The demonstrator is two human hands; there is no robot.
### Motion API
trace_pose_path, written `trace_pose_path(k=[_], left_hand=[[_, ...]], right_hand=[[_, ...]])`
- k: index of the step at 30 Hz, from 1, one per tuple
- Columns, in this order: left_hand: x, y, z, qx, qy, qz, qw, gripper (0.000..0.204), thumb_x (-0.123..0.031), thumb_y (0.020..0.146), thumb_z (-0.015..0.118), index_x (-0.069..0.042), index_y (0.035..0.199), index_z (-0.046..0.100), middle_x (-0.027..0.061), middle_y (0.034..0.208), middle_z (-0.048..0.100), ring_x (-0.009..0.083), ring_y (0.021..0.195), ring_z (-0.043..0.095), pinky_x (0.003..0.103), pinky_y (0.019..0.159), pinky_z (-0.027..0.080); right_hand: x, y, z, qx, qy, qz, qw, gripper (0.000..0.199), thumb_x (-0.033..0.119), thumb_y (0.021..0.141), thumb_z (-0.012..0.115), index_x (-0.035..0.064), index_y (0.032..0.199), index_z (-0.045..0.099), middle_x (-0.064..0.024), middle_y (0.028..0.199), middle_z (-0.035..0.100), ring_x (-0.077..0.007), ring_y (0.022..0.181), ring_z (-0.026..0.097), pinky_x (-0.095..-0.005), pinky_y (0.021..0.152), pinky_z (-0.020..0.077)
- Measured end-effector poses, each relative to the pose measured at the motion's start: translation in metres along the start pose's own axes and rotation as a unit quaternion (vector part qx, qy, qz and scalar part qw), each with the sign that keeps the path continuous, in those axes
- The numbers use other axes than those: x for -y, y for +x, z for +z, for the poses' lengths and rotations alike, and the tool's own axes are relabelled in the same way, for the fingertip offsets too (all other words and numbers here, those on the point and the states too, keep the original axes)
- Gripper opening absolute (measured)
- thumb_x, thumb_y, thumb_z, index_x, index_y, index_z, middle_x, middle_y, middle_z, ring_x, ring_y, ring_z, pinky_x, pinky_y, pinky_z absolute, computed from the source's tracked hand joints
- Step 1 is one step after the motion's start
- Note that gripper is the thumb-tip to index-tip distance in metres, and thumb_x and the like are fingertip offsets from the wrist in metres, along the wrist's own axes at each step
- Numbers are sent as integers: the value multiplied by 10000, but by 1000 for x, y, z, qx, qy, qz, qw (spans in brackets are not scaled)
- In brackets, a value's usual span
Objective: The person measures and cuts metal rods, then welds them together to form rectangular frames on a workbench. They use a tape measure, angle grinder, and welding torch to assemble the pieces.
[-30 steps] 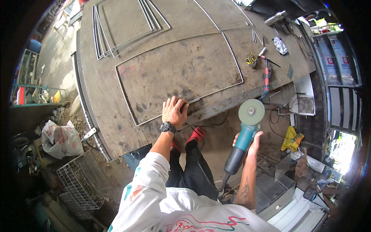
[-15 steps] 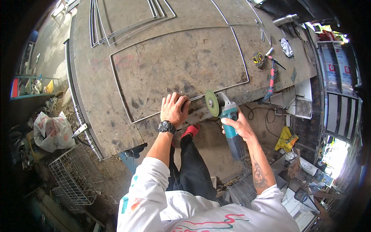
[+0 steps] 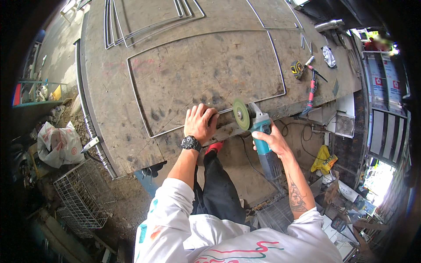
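My right hand (image 3: 271,141) is wrapped round the body of a teal and dark grey angle grinder (image 3: 262,130). Its greenish disc (image 3: 240,114) stands upright at the near bar of a thin metal rod frame (image 3: 283,79), close to the table's front edge. Whether the disc touches the bar I cannot tell. A little left of the disc, my left hand (image 3: 201,123) lies over the same bar, fingers bent and closed on it. That part of the bar is hidden under the hand. A dark watch is on my left wrist.
More bent rod frames (image 3: 153,28) lie farther back on the worn wooden table (image 3: 210,65). At right are a yellow and black tape measure (image 3: 297,69), a red-handled torch (image 3: 312,90) and a crumpled silvery piece (image 3: 328,57). A wire basket (image 3: 83,197) stands lower left.
The whole view has shifted slightly. Both hands keep nearly the same places on the bar and the grinder, and the disc stays by the near bar.
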State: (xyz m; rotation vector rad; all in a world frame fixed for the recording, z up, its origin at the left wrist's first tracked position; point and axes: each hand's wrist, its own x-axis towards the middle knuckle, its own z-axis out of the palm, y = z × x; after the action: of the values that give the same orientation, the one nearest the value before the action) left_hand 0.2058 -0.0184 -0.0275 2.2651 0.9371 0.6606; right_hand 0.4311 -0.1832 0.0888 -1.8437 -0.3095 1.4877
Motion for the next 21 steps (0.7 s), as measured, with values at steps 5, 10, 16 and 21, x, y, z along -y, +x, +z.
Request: trace_pose_path(k=[5,10,16,21], left_hand=[[-1,0,-1,3,5,-3,1000,133,-242,922,761,-171,1033,740,55,1004,634,296,964,604,427,860,459],[-1,0,-2,3,2,-1,1000,130,-238,921,763,-170,1029,740,53,1005,636,295,966,607,425,868,462],[-1,0,-2,4,-3,-4,1000,127,-240,922,761,-167,1023,737,51,1009,639,294,975,611,425,878,467],[1,-1,-1,14,-2,-5,1000,116,-249,937,731,-175,1027,727,57,1007,625,286,996,594,423,883,466]], right_hand=[[0,2,-2,6,-11,-7,1000,844,258,828,895,63,1491,411,-100,1042,651,-208,696,719,-377,616,634],[2,1,-2,8,-14,-4,1000,857,266,825,895,66,1499,405,-106,1078,643,-205,730,718,-379,630,633],[2,1,-2,5,-16,9,1000,856,268,825,897,70,1497,404,-110,1088,637,-212,716,717,-383,636,633],[12,1,3,2,-10,28,1000,811,274,829,898,73,1456,424,-106,1070,645,-214,695,716,-384,618,631]])
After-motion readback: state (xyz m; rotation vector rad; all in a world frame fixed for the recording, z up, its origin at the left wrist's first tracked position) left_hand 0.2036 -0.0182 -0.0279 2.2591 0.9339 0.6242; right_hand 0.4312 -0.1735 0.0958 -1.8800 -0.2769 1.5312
